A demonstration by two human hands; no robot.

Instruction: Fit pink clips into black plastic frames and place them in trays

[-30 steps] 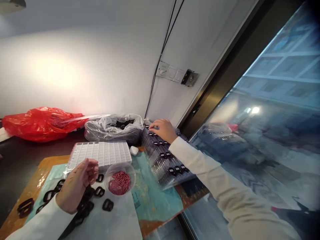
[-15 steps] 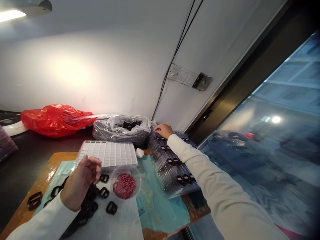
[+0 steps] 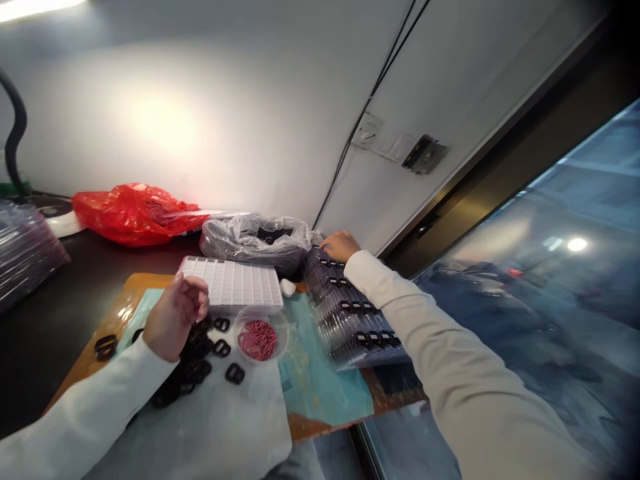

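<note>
My left hand (image 3: 181,312) hovers over a pile of small black plastic ring-shaped parts (image 3: 200,357), its fingers loosely curled and nothing visible in them. At the far left corner of a stack of clear ribbed plastic trays (image 3: 325,327), my right hand (image 3: 342,246) reaches down with fingertips together. Whatever lies between those fingertips is too small to make out. Black parts (image 3: 367,339) sit in several spaced rows on the top tray. To the right of the loose pile stands a round clear tub (image 3: 285,343) of small dark-pink pin-like pieces (image 3: 257,340).
A white gridded tray (image 3: 245,285) lies behind the pile, with a small white object (image 3: 288,287) beside it. Along the wall are a red plastic bag (image 3: 135,215) and a clear bag-lined container (image 3: 230,243). Wrapped stacked trays (image 3: 25,253) stand left; a window (image 3: 550,280) borders the right.
The whole view has shifted, so the table things appear higher and slightly right. My right hand stays at the tray's far left corner, and my left hand remains above the pile.
</note>
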